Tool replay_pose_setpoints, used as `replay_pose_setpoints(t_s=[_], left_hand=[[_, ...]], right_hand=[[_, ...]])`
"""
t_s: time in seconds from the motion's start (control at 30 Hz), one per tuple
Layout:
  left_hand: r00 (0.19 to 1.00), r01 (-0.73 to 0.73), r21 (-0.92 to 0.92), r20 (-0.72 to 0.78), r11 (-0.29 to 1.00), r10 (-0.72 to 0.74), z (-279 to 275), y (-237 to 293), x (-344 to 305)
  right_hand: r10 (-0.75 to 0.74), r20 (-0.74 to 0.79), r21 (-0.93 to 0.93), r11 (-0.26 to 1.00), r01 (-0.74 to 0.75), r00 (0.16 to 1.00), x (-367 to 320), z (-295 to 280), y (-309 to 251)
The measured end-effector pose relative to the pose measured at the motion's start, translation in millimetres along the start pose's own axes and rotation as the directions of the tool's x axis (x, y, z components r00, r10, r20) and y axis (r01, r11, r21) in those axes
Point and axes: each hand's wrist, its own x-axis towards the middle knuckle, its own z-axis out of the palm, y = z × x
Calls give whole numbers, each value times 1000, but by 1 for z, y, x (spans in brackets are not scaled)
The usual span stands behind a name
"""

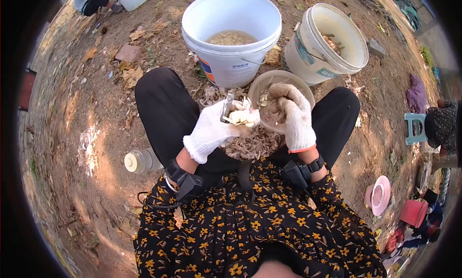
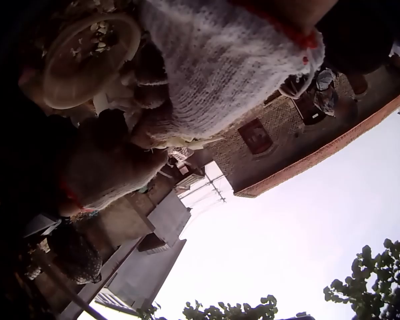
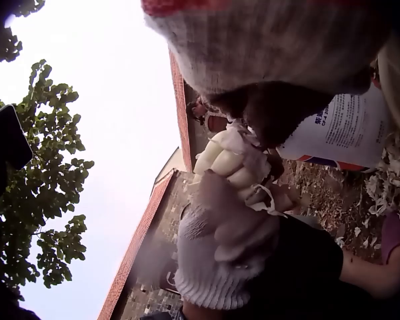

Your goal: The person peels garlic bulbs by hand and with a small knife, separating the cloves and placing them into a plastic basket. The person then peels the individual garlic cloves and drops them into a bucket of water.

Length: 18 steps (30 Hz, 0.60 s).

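Note:
White-gloved, the left hand (image 1: 214, 130) grips a partly peeled garlic bulb (image 1: 244, 116), its pale cloves bare, along with a small metal tool (image 1: 227, 107). In the right wrist view the bulb (image 3: 228, 160) shows white cloves with torn skin, the left hand (image 3: 220, 247) around it. The right hand (image 1: 297, 119), in a soiled white glove, has its fingers bent just right of the bulb, over a round basket (image 1: 307, 88) holding some cloves; whether it pinches anything is hidden. Dry peelings (image 1: 252, 145) lie in a heap below both hands.
A white bucket (image 1: 231, 64) with cloves in liquid stands ahead, a tilted bucket (image 1: 308, 61) to its right. A lidded jar (image 1: 137, 161) lies left of the knees. A blue stool (image 1: 415, 129) and pink basket (image 1: 381, 195) are at the right.

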Motion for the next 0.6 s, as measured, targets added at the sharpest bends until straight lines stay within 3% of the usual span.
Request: replay_pose_setpoints(t_s=[0.1,0.13,0.17,0.23,0.3,0.4,0.5,0.6], left_hand=[[998,-63,66,-2,996,64,0,-9,6],[999,-38,72,12,997,37,1,-6,5],[1000,-14,77,27,997,12,2,-1,4],[999,16,55,32,998,-18,3,-1,5],[999,35,-6,13,999,-35,3,-8,3],[974,224,-267,100,937,-205,-3,-2,-1],[998,55,-347,21,936,-51,4,-25,1],[995,97,-456,32,884,-93,7,-27,0]], right_hand=[[-148,171,-179,968,178,974,-9,2,-12],[-64,198,-112,990,87,978,-15,10,-16],[-77,278,-353,919,176,958,-17,12,-24],[-146,260,-451,856,254,954,-18,24,-13],[-146,257,-414,877,245,955,-17,31,-7],[-185,258,-339,901,268,948,-16,37,2],[-258,240,-406,849,338,936,-15,40,8],[-248,187,-380,874,303,950,-16,44,9]])
